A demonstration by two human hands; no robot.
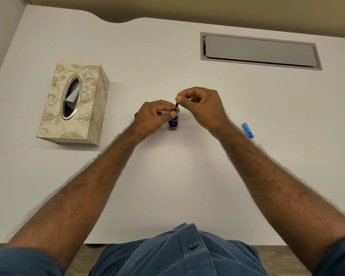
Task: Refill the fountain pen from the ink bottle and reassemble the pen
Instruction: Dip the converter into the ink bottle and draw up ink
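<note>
- White desk (167, 176): patterned tissue box (74, 104) at left, blue pen barrel (247, 130) lying at right, well apart from the hands.
- Left hand (153, 118): fingers curled, pinching the pen's lower section just over the ink bottle (173, 123).
- Right hand (201, 104): pinches the top of the converter (176, 106), apparently its twist knob.
- Converter's long axis is near upright, nib end pointing down into the bottle; nib hidden.
- Step, by judgement: drawing ink. Next calls for a slow twist, then lift clear, wipe, refit barrel.
</note>
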